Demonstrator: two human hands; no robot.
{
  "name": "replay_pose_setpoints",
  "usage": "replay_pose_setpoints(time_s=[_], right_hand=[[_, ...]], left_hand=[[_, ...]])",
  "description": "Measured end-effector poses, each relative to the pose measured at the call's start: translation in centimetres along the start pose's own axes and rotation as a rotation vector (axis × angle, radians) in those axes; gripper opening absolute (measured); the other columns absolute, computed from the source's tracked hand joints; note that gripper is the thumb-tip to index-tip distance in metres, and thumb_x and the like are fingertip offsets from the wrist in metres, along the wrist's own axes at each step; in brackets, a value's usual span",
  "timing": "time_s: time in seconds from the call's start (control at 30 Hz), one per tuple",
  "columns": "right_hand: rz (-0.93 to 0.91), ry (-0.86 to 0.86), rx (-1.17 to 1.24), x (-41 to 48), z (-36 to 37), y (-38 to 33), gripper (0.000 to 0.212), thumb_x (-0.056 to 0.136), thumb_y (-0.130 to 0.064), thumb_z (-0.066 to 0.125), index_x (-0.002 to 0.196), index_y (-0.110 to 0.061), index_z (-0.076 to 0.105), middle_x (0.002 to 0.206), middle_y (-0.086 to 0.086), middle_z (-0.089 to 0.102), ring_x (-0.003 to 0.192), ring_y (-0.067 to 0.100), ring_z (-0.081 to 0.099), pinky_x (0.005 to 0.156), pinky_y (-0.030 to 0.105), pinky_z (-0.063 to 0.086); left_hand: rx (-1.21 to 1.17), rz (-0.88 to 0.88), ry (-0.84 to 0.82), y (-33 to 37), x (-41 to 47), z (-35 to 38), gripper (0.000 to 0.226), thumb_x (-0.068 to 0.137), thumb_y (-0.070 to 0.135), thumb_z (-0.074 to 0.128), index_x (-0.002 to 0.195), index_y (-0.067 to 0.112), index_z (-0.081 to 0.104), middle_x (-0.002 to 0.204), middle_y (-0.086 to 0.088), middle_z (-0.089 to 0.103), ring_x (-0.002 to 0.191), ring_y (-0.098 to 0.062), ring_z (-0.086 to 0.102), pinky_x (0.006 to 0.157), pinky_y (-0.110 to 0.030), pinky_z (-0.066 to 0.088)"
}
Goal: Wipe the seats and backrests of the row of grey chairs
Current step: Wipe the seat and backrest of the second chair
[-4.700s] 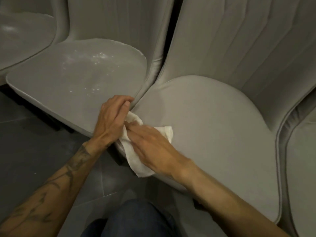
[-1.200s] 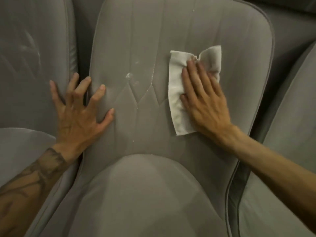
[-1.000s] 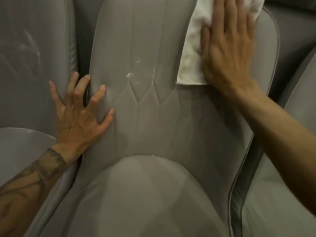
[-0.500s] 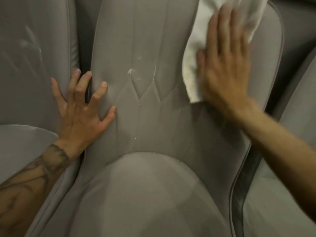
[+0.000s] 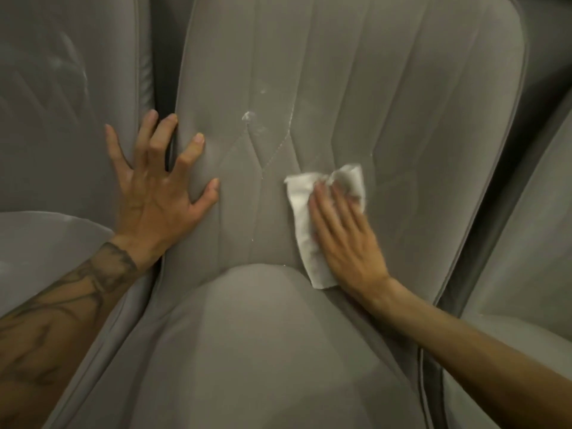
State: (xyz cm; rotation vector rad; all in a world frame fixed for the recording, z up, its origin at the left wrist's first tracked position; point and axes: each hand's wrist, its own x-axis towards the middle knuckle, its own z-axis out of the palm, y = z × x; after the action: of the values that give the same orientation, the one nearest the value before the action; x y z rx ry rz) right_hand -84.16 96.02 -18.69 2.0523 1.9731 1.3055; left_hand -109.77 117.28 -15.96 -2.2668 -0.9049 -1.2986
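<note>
The left hand is spread wide on the edge of the middle chair's backrest, likely bracing it. Further right, white specks remain; the right hand, fingers flat together, presses the white cloth low on that backrest.

A seating area: grey upholstered chairs stand side by side.

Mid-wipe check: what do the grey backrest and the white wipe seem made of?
The grey padded chair backrest looks like smooth upholstery, faux leather or fine fabric: stitched channel seams, piped edge, faint sheen. The white crumpled wipe under the right hand looks like thin cloth or paper towel: it folds limply with soft creases; which one is unclear.
</note>
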Motion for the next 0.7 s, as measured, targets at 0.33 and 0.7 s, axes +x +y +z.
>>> replay_pose_setpoints(time_s=[0.33, 0.7], right_hand=[[-0.079, 0.092, 0.023, 0.8, 1.8, 0.3, 0.059, 0.107, -0.006, 0.034, 0.163, -0.003, 0.017, 0.172, 0.013, 0.016, 0.159, 0.035, 0.018, 0.129, 0.051, 0.023], [0.113, 0.276, -0.054, 7.1, -2.3, 7.7, 0.056, 0.114, -0.024, 0.039, 0.163, -0.006, 0.02, 0.169, 0.018, 0.024, 0.157, 0.038, 0.024, 0.129, 0.051, 0.023]], left_hand=[[0.003, -0.004, 0.002, -0.2, -0.1, 0.3, 0.061, 0.099, 0.056, 0.051, 0.149, 0.02, 0.044, 0.16, -0.015, 0.029, 0.158, -0.035, 0.022, 0.122, -0.074, 0.005], [0.008, -0.001, -0.007, 0.0, 0.0, 0.1, 0.061, 0.099, 0.055, 0.052, 0.148, 0.019, 0.045, 0.16, -0.016, 0.03, 0.157, -0.038, 0.024, 0.122, -0.075, 0.007]])
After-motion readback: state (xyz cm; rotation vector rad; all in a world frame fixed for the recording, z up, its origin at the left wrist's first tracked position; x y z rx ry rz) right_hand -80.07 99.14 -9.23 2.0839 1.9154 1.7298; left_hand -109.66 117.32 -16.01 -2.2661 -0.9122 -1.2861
